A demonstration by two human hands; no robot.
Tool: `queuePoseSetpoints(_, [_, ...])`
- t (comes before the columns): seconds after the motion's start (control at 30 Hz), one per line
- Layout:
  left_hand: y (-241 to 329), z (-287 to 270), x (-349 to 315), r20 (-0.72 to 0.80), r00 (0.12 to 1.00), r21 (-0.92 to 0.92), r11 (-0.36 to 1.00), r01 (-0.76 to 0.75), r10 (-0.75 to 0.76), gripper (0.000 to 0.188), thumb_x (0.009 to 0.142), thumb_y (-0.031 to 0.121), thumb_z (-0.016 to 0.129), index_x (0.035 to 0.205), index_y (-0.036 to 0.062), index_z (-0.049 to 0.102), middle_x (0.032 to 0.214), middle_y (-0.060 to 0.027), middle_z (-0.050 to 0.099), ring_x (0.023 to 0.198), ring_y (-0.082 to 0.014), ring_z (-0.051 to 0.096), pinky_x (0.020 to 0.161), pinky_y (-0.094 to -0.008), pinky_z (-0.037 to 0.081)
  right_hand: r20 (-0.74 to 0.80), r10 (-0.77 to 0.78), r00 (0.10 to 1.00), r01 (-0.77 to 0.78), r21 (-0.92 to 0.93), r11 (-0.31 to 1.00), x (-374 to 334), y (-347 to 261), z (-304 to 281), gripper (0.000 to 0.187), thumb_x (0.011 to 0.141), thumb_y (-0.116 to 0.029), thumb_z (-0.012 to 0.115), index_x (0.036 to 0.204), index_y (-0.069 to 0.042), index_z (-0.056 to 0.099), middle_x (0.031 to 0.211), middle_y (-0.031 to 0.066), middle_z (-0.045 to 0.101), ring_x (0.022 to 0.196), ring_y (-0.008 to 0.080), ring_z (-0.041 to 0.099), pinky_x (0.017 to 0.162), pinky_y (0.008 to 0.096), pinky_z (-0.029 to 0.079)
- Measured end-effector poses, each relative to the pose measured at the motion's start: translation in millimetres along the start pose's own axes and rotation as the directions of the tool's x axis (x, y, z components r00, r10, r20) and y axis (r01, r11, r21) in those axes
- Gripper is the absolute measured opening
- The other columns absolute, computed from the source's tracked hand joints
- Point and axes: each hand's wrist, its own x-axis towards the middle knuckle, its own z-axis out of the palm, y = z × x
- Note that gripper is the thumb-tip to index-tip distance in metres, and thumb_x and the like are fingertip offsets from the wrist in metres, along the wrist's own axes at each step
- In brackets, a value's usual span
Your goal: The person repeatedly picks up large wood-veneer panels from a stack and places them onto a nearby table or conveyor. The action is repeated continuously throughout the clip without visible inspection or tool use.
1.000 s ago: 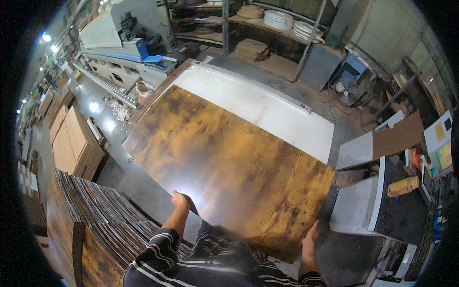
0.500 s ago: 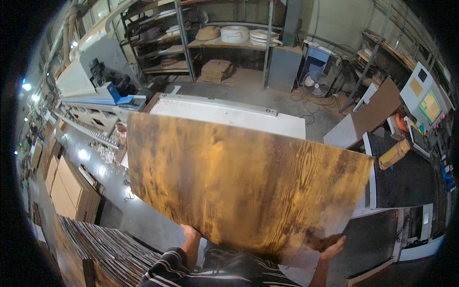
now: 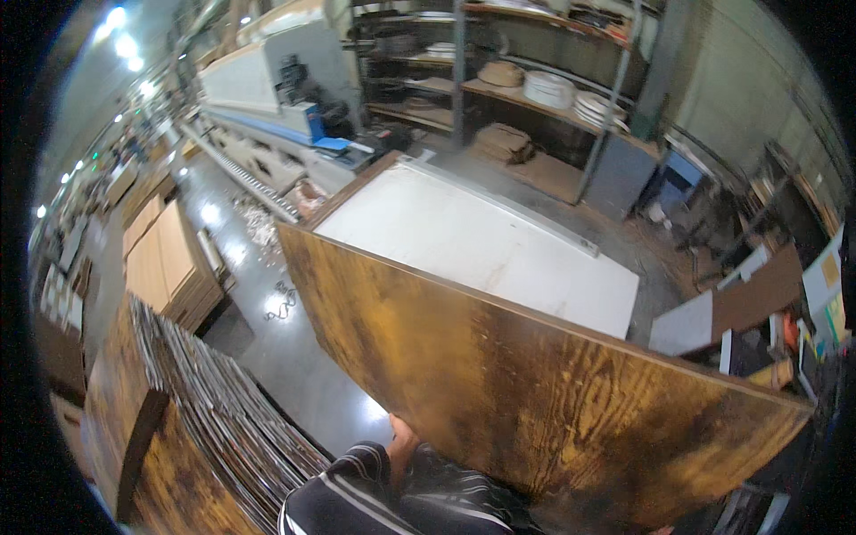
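Note:
A large brown and amber wood-grain panel (image 3: 499, 383) stands tilted in front of me, its long upper edge turned up. My left hand (image 3: 403, 439) grips the panel's lower left edge, with the fingers partly hidden by it. Only a sliver of my right hand (image 3: 662, 530) shows at the bottom rim, against the panel's lower right edge. Behind the panel's upper edge lies a white tabletop (image 3: 473, 241) with a metal rail (image 3: 508, 209) along its far side.
At my left stands a stack of similar panels (image 3: 214, 419). Beyond it, pale boards (image 3: 169, 259) are piled on the shiny floor. A long machine (image 3: 267, 116) stands at the far left, shelving (image 3: 535, 102) at the back. A brown-and-white board (image 3: 740, 299) leans at the right.
The panel has tipped more upright, its right end coming lower and nearer. My view has turned left. My right hand has slipped almost out of the picture; the left keeps its hold.

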Motion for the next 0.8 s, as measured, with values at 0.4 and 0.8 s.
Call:
queuePoseSetpoints(0.4, [32,44,-45,0.332,0.896,-0.246,0.944,-0.219,0.295,0.078,0.093,0.066,0.035,0.139,0.0031,0.044,0.139,-0.0180,0.047,0.124,-0.0384,0.046,0.101,-0.0550,0.038,0.207,-0.035,0.978,-0.026,0.285,0.958,14,-63,160,0.052,0.098,-0.045,0.043,0.108,0.002,0.064,0.095,0.0169,0.063,0.073,0.0258,0.056,0.065,0.0454,0.048])
queuePoseSetpoints(0.8, [133,29,-92,0.378,0.522,-0.588,0.634,-0.503,0.765,0.079,0.091,0.068,0.037,0.139,0.0050,0.044,0.138,-0.0168,0.048,0.123,-0.0375,0.046,0.100,-0.0549,0.038,0.535,-0.096,0.840,-0.161,0.414,0.896,-38,-125,311,0.055,0.098,-0.046,0.042,0.112,0.004,0.062,0.101,0.0189,0.062,0.080,0.0288,0.057,0.072,0.0463,0.049])
